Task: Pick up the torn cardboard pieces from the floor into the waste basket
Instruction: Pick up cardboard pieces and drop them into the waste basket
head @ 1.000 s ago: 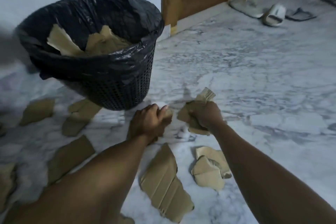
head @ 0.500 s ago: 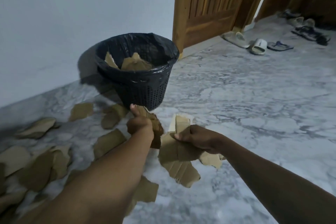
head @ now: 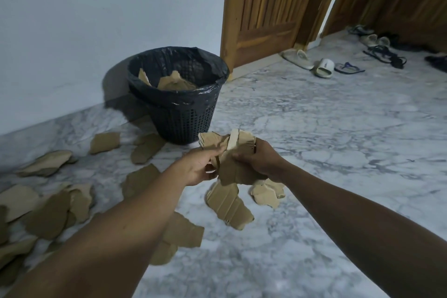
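Just short of the basket (head: 180, 101), left hand (head: 197, 167) and right hand (head: 258, 159) both clamp one cardboard bundle (head: 232, 152); more scraps (head: 49, 213) on floor (head: 314, 143), some already binned.

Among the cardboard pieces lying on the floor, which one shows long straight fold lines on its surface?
The creased piece lying just below the hands, next to a smaller pale scrap. The others look plain.
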Action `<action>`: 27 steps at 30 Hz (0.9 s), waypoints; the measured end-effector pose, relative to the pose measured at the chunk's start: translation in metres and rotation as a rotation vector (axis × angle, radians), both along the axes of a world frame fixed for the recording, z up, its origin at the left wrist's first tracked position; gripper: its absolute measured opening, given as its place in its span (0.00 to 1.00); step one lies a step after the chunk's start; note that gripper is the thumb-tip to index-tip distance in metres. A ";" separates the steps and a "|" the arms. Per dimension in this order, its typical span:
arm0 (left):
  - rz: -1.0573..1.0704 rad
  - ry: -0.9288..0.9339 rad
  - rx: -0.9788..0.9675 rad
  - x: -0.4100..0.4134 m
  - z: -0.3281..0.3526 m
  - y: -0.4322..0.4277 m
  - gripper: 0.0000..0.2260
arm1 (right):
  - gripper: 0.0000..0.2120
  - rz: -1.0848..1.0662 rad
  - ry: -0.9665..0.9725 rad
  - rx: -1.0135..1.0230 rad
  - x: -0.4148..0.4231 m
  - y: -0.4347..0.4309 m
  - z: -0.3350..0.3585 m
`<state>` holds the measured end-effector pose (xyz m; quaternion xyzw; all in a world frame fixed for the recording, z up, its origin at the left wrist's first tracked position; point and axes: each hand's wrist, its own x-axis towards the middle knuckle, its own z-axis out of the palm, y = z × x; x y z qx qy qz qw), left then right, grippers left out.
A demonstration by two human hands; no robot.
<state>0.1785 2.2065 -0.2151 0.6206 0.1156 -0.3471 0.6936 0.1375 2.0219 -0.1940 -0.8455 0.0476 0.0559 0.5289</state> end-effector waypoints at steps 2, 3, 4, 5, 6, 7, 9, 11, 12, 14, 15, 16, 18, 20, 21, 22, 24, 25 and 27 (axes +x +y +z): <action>-0.039 -0.016 0.004 -0.003 -0.003 0.000 0.10 | 0.05 0.013 0.014 0.016 -0.002 -0.001 0.003; -0.021 -0.007 -0.005 -0.004 -0.005 -0.002 0.10 | 0.04 0.014 0.026 0.034 -0.002 -0.004 0.005; 0.000 0.003 -0.019 -0.006 -0.006 -0.005 0.09 | 0.04 0.011 0.041 0.047 -0.001 -0.007 0.006; 0.019 0.005 -0.020 -0.007 -0.008 -0.007 0.09 | 0.05 0.012 0.055 0.051 -0.001 -0.011 0.006; 0.027 0.001 -0.017 -0.009 -0.009 -0.010 0.09 | 0.05 0.022 0.063 0.046 0.000 -0.014 0.006; 0.018 -0.009 -0.006 -0.011 -0.011 -0.014 0.11 | 0.06 0.036 0.069 0.040 0.000 -0.017 0.002; 0.002 -0.023 0.023 -0.013 -0.016 -0.023 0.16 | 0.10 0.043 0.085 0.049 0.001 -0.020 -0.007; 0.053 -0.016 0.047 -0.012 -0.022 -0.029 0.22 | 0.09 0.009 0.103 0.072 0.003 -0.024 -0.016; 0.094 -0.008 0.045 -0.011 -0.027 -0.031 0.23 | 0.07 -0.012 0.125 0.077 0.005 -0.028 -0.019; 0.169 0.003 0.059 -0.009 -0.035 -0.031 0.18 | 0.16 -0.062 0.194 0.030 0.010 -0.040 -0.027; 0.191 0.005 0.089 -0.009 -0.041 -0.030 0.16 | 0.20 -0.083 0.222 -0.006 0.011 -0.049 -0.032; 0.193 0.003 0.141 -0.008 -0.048 -0.026 0.16 | 0.21 -0.115 0.229 -0.028 0.012 -0.058 -0.038; 0.159 -0.003 0.254 -0.008 -0.059 -0.018 0.17 | 0.20 -0.176 0.250 -0.073 0.012 -0.075 -0.049; 0.007 -0.027 0.392 -0.009 -0.072 -0.012 0.20 | 0.14 -0.155 0.313 -0.173 0.010 -0.088 -0.060; -0.099 -0.061 0.467 -0.011 -0.078 -0.012 0.19 | 0.11 -0.137 0.390 -0.223 0.010 -0.091 -0.064; -0.196 -0.109 0.543 -0.014 -0.079 -0.014 0.16 | 0.11 -0.123 0.462 -0.261 0.011 -0.093 -0.071; -0.311 -0.179 0.728 -0.018 -0.082 -0.025 0.13 | 0.21 0.001 0.544 -0.549 0.011 -0.086 -0.084; -0.343 -0.199 0.830 -0.017 -0.085 -0.031 0.17 | 0.27 0.085 0.596 -0.699 0.011 -0.082 -0.091; -0.382 -0.234 1.022 -0.014 -0.089 -0.039 0.31 | 0.37 0.159 0.563 -0.861 0.010 -0.076 -0.102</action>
